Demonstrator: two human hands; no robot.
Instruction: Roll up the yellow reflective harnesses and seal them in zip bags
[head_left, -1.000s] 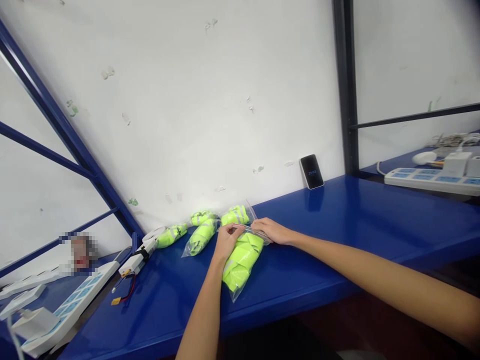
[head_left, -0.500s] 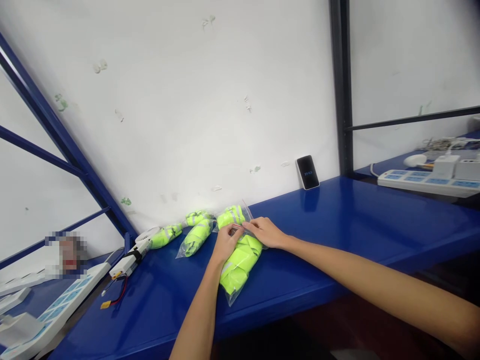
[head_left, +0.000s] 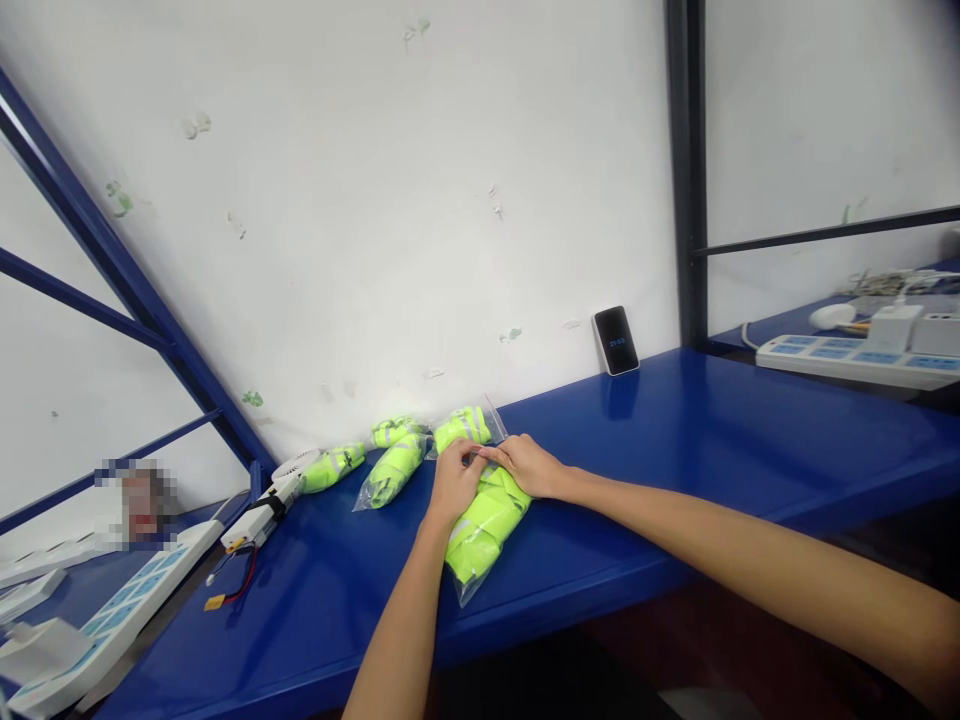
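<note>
A clear zip bag [head_left: 487,525] with a folded neon-yellow reflective vest inside lies near the front of the blue table. My left hand [head_left: 456,478] and my right hand [head_left: 529,466] pinch its top edge, their fingertips close together. Both hands are closed on the bag's mouth, and the fingers partly hide it. Just behind them lies another bagged yellow vest [head_left: 461,428], its clear flap sticking up to the right. More bagged vests lie to the left: one rolled vest [head_left: 397,468], one behind it [head_left: 395,431] and one farther left [head_left: 332,468].
A white battery pack [head_left: 262,515] with red and black wires sits at the table's left. A dark-screened device [head_left: 616,341] leans against the wall. Power strips lie at the left [head_left: 124,615] and right [head_left: 847,362]. A dark upright post [head_left: 686,180] stands at the back right.
My fingertips have come closer together along the bag's top edge, with the left hand shifted slightly right. The bag has moved a little to the right with them.
</note>
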